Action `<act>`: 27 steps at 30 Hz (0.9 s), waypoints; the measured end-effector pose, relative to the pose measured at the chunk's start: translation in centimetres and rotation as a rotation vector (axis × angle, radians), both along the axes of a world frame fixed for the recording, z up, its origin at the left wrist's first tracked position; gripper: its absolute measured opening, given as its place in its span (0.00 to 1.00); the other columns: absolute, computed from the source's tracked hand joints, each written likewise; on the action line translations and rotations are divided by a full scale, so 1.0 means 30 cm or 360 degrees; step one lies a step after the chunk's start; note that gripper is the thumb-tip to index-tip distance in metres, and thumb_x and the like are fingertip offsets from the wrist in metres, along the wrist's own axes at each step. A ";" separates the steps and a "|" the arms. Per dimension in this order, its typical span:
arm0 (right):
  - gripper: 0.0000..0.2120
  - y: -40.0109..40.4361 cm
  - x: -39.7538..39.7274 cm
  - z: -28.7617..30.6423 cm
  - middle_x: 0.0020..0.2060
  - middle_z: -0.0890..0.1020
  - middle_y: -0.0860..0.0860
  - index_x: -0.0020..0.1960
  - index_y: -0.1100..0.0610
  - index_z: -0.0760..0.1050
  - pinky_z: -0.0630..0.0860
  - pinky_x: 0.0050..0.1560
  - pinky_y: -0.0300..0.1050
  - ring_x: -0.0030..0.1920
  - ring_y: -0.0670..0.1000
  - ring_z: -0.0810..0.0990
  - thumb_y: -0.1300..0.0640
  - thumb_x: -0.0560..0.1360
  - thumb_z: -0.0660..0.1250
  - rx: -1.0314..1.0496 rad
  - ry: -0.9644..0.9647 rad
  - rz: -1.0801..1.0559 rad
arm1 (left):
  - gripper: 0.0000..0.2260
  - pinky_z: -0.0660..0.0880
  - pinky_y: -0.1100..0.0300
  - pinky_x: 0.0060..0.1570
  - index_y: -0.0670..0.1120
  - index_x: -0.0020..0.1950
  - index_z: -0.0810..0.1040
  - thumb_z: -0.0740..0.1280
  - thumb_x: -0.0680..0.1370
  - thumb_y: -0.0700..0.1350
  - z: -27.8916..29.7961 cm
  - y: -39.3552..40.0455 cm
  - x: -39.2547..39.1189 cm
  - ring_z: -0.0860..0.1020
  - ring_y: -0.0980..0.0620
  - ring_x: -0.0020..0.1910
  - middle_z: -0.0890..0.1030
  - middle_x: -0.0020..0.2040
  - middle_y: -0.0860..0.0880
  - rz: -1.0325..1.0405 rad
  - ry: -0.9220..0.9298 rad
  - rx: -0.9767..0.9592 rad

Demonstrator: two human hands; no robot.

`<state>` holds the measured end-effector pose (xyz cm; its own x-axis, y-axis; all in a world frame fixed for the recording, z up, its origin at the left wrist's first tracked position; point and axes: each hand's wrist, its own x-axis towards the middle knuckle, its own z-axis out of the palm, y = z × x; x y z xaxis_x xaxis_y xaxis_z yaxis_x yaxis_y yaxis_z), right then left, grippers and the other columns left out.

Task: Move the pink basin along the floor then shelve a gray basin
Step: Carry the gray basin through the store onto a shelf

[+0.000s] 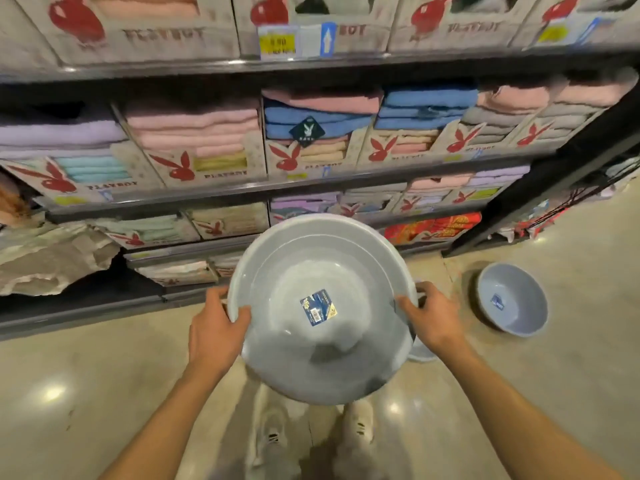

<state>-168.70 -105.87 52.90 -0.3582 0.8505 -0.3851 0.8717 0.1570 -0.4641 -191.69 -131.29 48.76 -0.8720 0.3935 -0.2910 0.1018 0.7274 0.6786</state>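
Observation:
I hold a large gray basin up in front of me, its open side facing me and a blue label stuck to its bottom. My left hand grips its left rim, thumb inside. On the opposite rim, my right hand grips the same way. A second, smaller gray-blue basin lies tilted on the floor to the right. No pink basin is in view.
Shelves packed with boxed, folded towels fill the wall ahead, from the top of the view down to floor level. A dark upright post ends the shelving at right. Crumpled plastic wrap hangs off a low shelf at left. Glossy beige floor lies below, my shoes visible.

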 end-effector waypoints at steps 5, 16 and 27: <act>0.20 0.090 -0.039 -0.535 0.41 0.85 0.53 0.59 0.52 0.72 0.79 0.49 0.59 0.44 0.59 0.83 0.41 0.75 0.69 -0.0189 -0.0109 -0.0034 | 0.14 0.69 0.55 0.38 0.46 0.55 0.71 0.70 0.76 0.51 -0.475 0.090 -0.051 0.78 0.45 0.39 0.79 0.38 0.53 0.0031 -0.0030 -0.0204; 0.12 0.167 -0.039 -1.397 0.40 0.79 0.44 0.51 0.47 0.71 0.71 0.43 0.52 0.43 0.56 0.77 0.42 0.74 0.68 -0.0246 -0.0256 0.0133 | 0.15 0.70 0.61 0.30 0.50 0.48 0.71 0.76 0.74 0.53 -1.303 0.053 -0.059 0.81 0.55 0.34 0.82 0.39 0.51 0.0048 -0.0285 -0.0303; 0.14 0.154 -0.081 -1.719 0.44 0.82 0.49 0.56 0.50 0.72 0.73 0.39 0.50 0.42 0.57 0.80 0.44 0.76 0.65 -0.0167 -0.0251 0.0236 | 0.16 0.75 0.62 0.37 0.51 0.55 0.69 0.74 0.76 0.53 -1.634 0.037 -0.088 0.81 0.60 0.45 0.79 0.49 0.60 0.0056 -0.0344 -0.0201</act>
<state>-171.12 -101.24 1.32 -0.4049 0.7455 -0.5295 0.9056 0.2470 -0.3447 -194.34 -130.18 -0.27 -0.7969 0.3126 -0.5169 -0.0627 0.8082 0.5856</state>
